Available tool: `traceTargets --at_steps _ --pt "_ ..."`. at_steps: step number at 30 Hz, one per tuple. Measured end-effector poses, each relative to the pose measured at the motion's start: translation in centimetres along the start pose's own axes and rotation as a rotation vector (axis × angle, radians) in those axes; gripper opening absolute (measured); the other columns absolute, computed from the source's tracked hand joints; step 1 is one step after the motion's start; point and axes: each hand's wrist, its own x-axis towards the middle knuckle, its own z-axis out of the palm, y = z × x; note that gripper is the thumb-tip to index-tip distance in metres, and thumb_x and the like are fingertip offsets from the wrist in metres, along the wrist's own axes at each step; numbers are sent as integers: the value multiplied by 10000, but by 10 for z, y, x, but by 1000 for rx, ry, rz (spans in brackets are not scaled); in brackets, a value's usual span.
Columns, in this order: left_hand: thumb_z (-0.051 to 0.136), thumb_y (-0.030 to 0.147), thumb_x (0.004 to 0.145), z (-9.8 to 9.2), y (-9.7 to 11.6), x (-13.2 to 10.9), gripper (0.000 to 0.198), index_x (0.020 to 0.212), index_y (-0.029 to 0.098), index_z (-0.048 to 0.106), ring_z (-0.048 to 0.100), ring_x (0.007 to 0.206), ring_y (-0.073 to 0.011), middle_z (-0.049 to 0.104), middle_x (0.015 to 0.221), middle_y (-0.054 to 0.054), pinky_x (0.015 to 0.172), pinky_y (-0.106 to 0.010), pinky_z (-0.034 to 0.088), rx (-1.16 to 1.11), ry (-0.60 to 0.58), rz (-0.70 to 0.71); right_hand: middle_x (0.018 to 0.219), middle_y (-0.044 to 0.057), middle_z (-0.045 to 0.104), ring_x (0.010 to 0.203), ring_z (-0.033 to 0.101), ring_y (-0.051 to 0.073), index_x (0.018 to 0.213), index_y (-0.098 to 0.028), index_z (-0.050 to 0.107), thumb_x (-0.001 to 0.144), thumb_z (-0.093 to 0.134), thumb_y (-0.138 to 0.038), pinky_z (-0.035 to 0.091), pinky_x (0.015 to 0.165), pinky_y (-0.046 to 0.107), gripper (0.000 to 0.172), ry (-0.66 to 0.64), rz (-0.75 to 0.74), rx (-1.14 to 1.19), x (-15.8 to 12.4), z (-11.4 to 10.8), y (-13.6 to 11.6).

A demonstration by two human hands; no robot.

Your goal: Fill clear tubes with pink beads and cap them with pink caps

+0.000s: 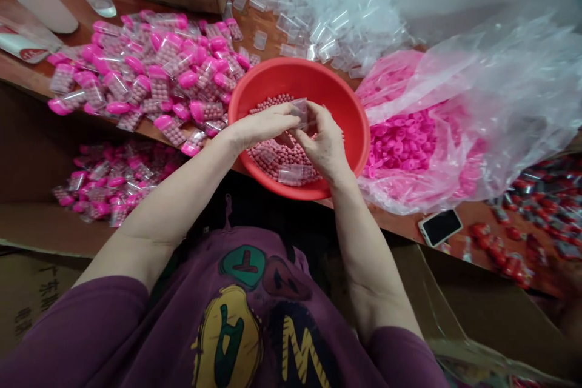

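My left hand [268, 123] and my right hand [325, 144] meet above a red plastic bowl [359, 154]. Between their fingertips is a small clear plastic container [299, 110], gripped from both sides. My right thumb and fingers curl round its right side, while the left fingers reach across from the other side. Small pink beads [266, 154] cover the bowl's bottom, partly hidden by my hands. Another clear container [293, 174] lies on the beads near the bowl's front wall. I cannot make out how full the held container is.
Left of the bowl lie many bead-filled containers with pink caps [159, 66]; more sit in a box [113, 179] below. Loose clear containers [318, 18] spread behind. To the right are a plastic bag of pink caps [404, 142], a phone [440, 228] and red items [509, 254].
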Motion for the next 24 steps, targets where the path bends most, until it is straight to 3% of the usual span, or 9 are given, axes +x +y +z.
traceTargets --at_steps 3,6,8,10,12,16,20,24 --pt "615 146 955 0 -5 7 230 1126 176 767 741 1130 -242 769 1111 -65 989 -353 590 7 57 27 1478 149 721 1355 696 359 1552 -262 584 1035 673 -396 610 1201 631 541 -65 1 -75 8 -5 -3" --pt "650 208 1021 -5 -6 14 265 1269 231 740 615 1441 -279 766 1203 -49 1112 -347 532 -56 360 95 1427 162 708 1332 688 367 1519 -232 613 1012 664 -290 592 1214 646 513 -154 42 -233 21 -13 15" --pt "610 276 1085 -10 -5 16 306 1382 312 674 510 1544 -247 767 1244 -14 1138 -316 497 -189 556 123 1386 188 690 1323 677 385 1444 -193 659 996 658 -233 572 1222 669 450 -229 99 -365 31 -17 37" --pt "574 292 1111 -15 -2 15 270 1368 361 618 544 1467 -208 763 1261 33 1083 -290 495 -333 688 145 1355 211 670 1295 673 398 1346 -152 697 991 622 -170 569 1196 693 363 -300 167 -466 41 -16 56" --pt "580 245 1098 -17 1 12 168 1238 337 600 628 1255 -175 750 1256 57 987 -287 505 -411 783 189 1341 241 656 1243 684 404 1252 -107 714 968 569 -79 578 1153 705 320 -376 222 -553 51 -9 66" --pt "574 185 1088 -16 4 9 123 1122 303 587 650 1055 -157 761 1231 42 932 -294 516 -406 848 239 1303 268 674 1122 715 366 1130 -77 720 871 524 51 604 1107 603 349 -575 168 -635 69 23 48" --pt "532 137 1095 -14 5 8 148 1114 276 578 679 903 -131 760 1105 -1 851 -270 550 -402 867 284 1172 184 713 1036 687 304 1017 -136 709 831 598 7 612 1023 479 259 -667 54 -427 78 54 18" --pt "505 95 1107 -16 4 9 187 1057 250 597 714 855 -132 715 933 -2 870 -264 583 -442 875 337 1001 56 724 952 670 243 1075 -181 716 823 695 -128 603 952 410 259 -549 172 -5 73 50 12"
